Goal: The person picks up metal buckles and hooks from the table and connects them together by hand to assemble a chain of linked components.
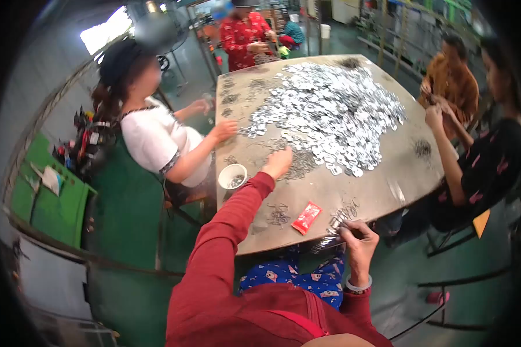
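Observation:
My left hand (276, 164) reaches over the table, fingers curled together at the edge of a heap of thin dark metal pins (302, 166). What those fingers hold, if anything, is too small to make out. At the near table edge, my right hand (362, 243) pinches a bunch of shiny metal pieces (333, 226), blurred, with thin wire-like bits sticking out. A large pile of small flat silvery metal pieces (336, 110) covers the table's middle. Close to my left forearm stands a white bowl (226, 173) with small pieces inside.
On the table (399, 188) near me lie a red packet (307, 218) and a small pin heap (278, 215). A person in white (162, 136) sits left, one in red (243, 37) at the far side, and two others (451, 81) on the right.

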Demonstrator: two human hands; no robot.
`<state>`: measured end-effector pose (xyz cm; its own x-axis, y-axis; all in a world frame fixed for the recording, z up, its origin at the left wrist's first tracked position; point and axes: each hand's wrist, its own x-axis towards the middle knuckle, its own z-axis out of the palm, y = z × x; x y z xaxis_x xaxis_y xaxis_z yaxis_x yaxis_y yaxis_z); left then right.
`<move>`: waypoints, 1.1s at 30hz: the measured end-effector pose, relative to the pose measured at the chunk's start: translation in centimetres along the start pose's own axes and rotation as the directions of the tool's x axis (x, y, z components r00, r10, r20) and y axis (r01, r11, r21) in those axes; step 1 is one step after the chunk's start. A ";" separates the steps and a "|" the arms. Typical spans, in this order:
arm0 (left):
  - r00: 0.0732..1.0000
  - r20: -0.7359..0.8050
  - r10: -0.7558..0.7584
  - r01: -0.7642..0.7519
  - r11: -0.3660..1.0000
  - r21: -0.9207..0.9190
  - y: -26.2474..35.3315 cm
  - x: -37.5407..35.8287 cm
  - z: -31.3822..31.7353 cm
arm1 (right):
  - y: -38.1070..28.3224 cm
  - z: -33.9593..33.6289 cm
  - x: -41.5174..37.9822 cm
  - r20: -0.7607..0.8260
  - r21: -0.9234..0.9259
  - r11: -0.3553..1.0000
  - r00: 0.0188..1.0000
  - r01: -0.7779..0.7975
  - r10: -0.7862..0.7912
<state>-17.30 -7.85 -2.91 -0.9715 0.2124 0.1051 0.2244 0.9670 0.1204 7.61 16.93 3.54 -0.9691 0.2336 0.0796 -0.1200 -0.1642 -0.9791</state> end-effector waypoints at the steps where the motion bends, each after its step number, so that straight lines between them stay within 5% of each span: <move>1: 1.000 0.005 0.021 -0.021 1.000 -0.013 0.0 -0.1 -0.2 | 0.0 -0.2 0.1 0.005 -0.025 1.000 1.000 0.014 -0.014; 3: 0.989 -0.144 0.024 -0.030 0.999 -0.035 -0.4 0.2 0.9 | -0.7 -0.3 0.4 0.021 -0.051 0.997 0.998 0.055 -0.054; 14: 0.980 -0.193 0.038 -0.085 0.967 -0.241 -0.7 -2.0 -0.9 | -4.1 -0.1 -0.3 -0.020 -0.132 0.977 0.985 0.165 -0.169; 17: 0.940 -0.339 0.041 -0.030 0.999 0.037 0.2 -2.6 -0.3 | -4.3 -0.2 -0.6 -0.025 -0.105 0.976 0.981 0.190 -0.194; 21: 0.984 -0.134 0.119 -0.104 0.988 0.117 -0.5 -1.8 1.0 | -5.5 0.8 -1.1 -0.079 -0.275 0.943 0.973 0.188 -0.216; 22: 0.988 -0.113 0.106 -0.104 0.994 0.026 -1.1 -1.2 1.6 | -6.6 2.0 -1.9 -0.103 -0.282 0.949 0.978 0.144 -0.179; 23: 0.966 -0.074 0.246 -0.244 0.969 0.031 -0.4 -2.7 -1.8 | -6.2 1.2 -2.1 -0.146 -0.381 0.921 0.978 0.082 -0.148; 24: 0.974 -0.067 0.216 -0.225 0.952 -0.208 -0.4 -3.0 -1.9 | -5.7 0.9 -2.0 -0.139 -0.334 0.940 0.983 0.068 -0.120; 25: 0.847 -0.414 0.335 -0.483 0.809 -0.335 -0.7 -3.8 -0.9 | -6.4 1.7 -2.8 -0.161 -0.248 0.967 0.983 0.049 -0.091; 26: 0.894 -0.323 0.310 -0.438 0.753 -0.491 2.8 -7.0 -6.2 | -5.5 0.9 -2.9 -0.170 -0.408 0.913 0.981 0.015 -0.092; 27: 0.924 -0.200 0.325 -0.377 0.697 -0.610 4.3 -7.1 -5.7 | -4.9 0.3 -2.8 -0.118 -0.326 0.944 0.993 -0.047 0.008; 28: 0.960 0.031 0.278 -0.165 0.654 -0.739 6.6 -9.2 -8.5 | -4.3 0.1 -3.2 -0.096 -0.382 0.918 0.983 0.107 -0.155; 29: 0.938 -0.039 0.346 -0.201 0.447 -0.872 8.9 -11.6 -9.8 | -3.3 0.4 -3.4 -0.155 -0.271 0.962 0.985 0.033 -0.077; 30: 0.939 -0.031 0.342 -0.177 0.403 -0.898 10.8 -13.6 -11.0 | -1.7 0.3 -2.8 -0.126 -0.293 0.939 0.966 0.182 -0.227; 33: 0.879 -0.210 0.428 -0.346 0.267 -0.899 14.1 -15.7 -9.0 | 1.1 0.7 -1.5 -0.236 -0.234 0.924 0.904 0.304 -0.357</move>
<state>1.76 1.23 6.00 -0.7419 0.5709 0.3516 0.4641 0.0589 0.8838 8.77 15.75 2.46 -0.7821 0.4958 0.3775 -0.3549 0.1435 -0.9238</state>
